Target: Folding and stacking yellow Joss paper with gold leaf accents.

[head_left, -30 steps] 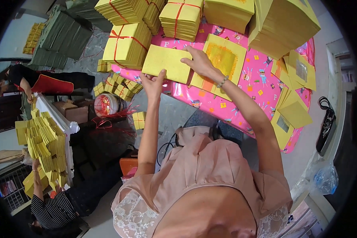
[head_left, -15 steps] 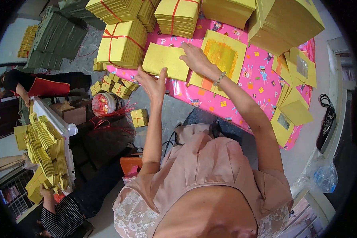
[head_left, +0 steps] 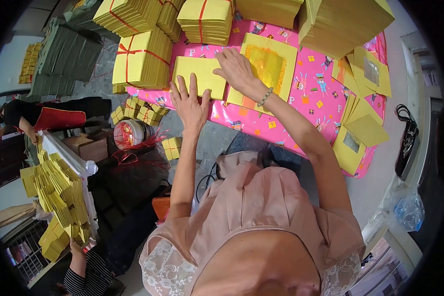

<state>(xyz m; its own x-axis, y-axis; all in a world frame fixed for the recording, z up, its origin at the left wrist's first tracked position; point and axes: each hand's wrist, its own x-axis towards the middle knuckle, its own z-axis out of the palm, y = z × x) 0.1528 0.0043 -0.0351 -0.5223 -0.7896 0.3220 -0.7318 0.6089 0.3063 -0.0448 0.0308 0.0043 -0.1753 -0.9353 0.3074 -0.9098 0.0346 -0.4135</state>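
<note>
A yellow paper rectangle [head_left: 199, 69] lies on the pink cartoon-printed bench [head_left: 301, 121]. Left hand [head_left: 191, 109] rests on the rectangle's near edge, fingers spread; right hand [head_left: 240, 72] over its right end, fingers seemingly together, thumb apart.

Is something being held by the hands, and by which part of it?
Nothing is visibly clasped: the left hand lies spread over the near edge of the folded yellow paper; the right hand rests at its far right corner.
</note>
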